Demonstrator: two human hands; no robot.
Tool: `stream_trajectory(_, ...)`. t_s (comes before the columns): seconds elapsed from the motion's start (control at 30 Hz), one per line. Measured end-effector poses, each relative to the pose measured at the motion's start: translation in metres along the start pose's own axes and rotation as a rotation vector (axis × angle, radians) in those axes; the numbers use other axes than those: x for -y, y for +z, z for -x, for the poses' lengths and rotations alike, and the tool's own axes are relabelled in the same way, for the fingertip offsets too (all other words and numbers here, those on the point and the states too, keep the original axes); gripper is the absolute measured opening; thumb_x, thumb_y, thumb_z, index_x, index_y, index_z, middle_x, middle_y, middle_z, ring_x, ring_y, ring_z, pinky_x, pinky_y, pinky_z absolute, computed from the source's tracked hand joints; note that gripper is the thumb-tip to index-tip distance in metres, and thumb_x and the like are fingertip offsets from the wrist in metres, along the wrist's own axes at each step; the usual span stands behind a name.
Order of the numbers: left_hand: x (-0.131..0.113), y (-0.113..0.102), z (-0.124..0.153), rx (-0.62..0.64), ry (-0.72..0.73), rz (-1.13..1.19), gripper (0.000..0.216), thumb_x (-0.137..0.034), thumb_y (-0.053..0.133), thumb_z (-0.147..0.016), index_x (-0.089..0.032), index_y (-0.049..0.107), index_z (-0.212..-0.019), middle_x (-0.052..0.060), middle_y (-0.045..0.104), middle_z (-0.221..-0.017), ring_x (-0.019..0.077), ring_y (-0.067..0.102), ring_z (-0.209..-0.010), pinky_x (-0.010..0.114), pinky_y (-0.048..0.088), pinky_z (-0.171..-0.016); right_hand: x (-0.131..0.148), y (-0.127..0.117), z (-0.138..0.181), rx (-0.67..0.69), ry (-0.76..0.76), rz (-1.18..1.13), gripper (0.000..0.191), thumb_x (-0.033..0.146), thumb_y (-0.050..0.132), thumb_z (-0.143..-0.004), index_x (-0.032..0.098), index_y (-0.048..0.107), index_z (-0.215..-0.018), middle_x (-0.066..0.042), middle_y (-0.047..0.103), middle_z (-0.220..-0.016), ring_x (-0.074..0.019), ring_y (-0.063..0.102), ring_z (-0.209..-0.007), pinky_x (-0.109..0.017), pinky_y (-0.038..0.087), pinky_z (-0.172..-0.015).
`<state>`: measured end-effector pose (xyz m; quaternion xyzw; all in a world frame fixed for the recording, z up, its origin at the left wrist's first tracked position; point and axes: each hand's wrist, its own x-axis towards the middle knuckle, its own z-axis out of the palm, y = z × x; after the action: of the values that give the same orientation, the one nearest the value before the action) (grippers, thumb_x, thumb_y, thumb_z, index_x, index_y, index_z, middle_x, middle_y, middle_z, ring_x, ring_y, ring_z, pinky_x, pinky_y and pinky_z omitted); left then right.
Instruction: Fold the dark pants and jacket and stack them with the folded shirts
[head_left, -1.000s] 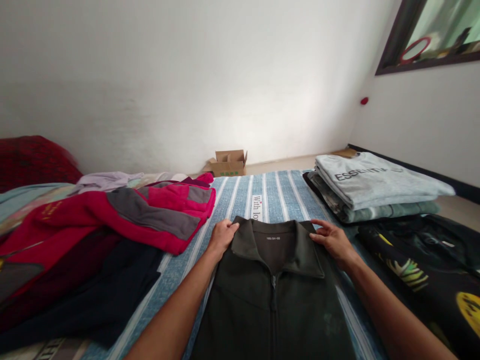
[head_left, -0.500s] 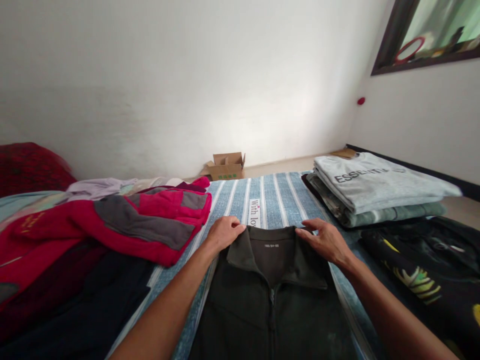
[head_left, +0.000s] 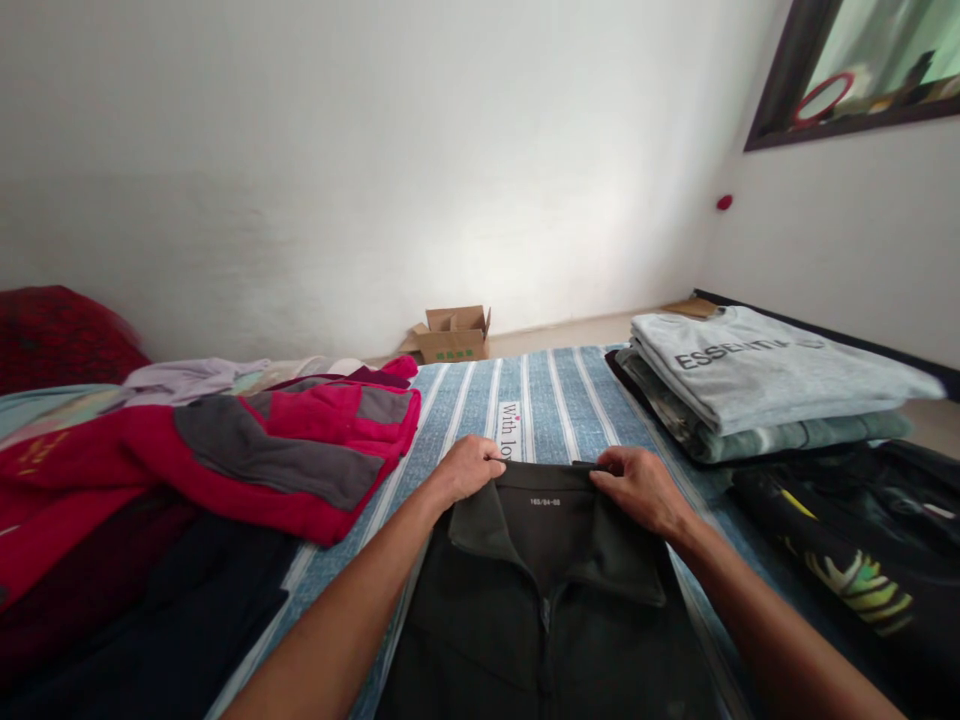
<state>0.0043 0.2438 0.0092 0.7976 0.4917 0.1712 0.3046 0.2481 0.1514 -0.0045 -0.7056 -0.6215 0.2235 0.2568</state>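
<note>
A dark zip-front jacket (head_left: 480, 620) lies spread in front of me, its collar pointing away and its zip running down the middle. A size print shows inside the neck. My left hand (head_left: 472, 468) pinches the collar's left end between thumb and fingers. At the collar's right end, my right hand (head_left: 637, 488) grips the edge the same way, thumb on top. Below the frame's bottom edge the rest of the jacket is cut off. Under it is a blue and white striped bedcover (head_left: 442, 400) with "With lo" lettering partly covered.
Red and grey fleece clothing (head_left: 300, 450) and dark garments (head_left: 202, 600) lie on the left. Folded clothes are stacked on the right, a grey sweatshirt (head_left: 765, 365) on top. Nearer is a black printed garment (head_left: 840, 540). A cardboard box (head_left: 450, 340) stands by the wall.
My right hand has closed its fingers on the collar, where they were more spread before. Both hands have shifted slightly. The view has moved a little.
</note>
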Motion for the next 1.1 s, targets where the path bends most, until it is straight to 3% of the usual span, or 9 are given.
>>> stream_trajectory(0.23, -0.003, 0.001, -0.002, 0.053, -0.022, -0.236, 0.018, -0.02, 0.046, -0.069, -0.015, 0.06, -0.058, 0.0, 0.056, -0.059, 0.0147, 0.053, -0.062, 0.022, 0.033, -0.055, -0.002, 0.005, 0.0, -0.001, 0.012, -0.035, 0.017, 0.03, 0.049, -0.077, 0.021, 0.062, -0.071, -0.003, 0.065, -0.072, -0.0169, 0.058, -0.072, -0.024, 0.036, -0.063)
stream_trajectory(0.47, -0.009, 0.004, -0.008, 0.111, -0.029, -0.407, 0.022, -0.014, 0.046, -0.072, -0.014, 0.057, -0.052, 0.002, 0.056, -0.057, 0.0135, 0.051, -0.06, 0.023, 0.032, -0.056, 0.002, 0.009, -0.004, -0.003, 0.059, 0.115, 0.018, 0.028, 0.047, -0.079, 0.019, 0.062, -0.075, -0.003, 0.065, -0.074, -0.0159, 0.057, -0.072, -0.023, 0.032, -0.06)
stream_trajectory(0.87, -0.008, 0.014, -0.002, 0.026, -0.079, -0.569, 0.024, -0.021, 0.043, -0.081, -0.017, 0.067, -0.08, 0.009, 0.069, -0.086, 0.0207, 0.062, -0.082, 0.027, 0.04, -0.069, 0.006, 0.015, 0.001, -0.03, 0.117, 0.369, 0.029, 0.04, 0.04, -0.087, 0.023, 0.063, -0.083, -0.005, 0.068, -0.081, -0.0208, 0.062, -0.08, -0.026, 0.032, -0.059)
stream_trajectory(1.1, -0.008, 0.015, -0.004, 0.014, -0.071, -0.607, 0.025, -0.025, 0.043, -0.082, -0.016, 0.067, -0.08, 0.01, 0.069, -0.086, 0.0229, 0.063, -0.083, 0.03, 0.042, -0.069, 0.011, 0.016, 0.004, -0.015, 0.132, 0.493, 0.032, 0.04, 0.035, -0.09, 0.023, 0.062, -0.089, -0.007, 0.069, -0.084, -0.023, 0.064, -0.081, -0.028, 0.037, -0.06)
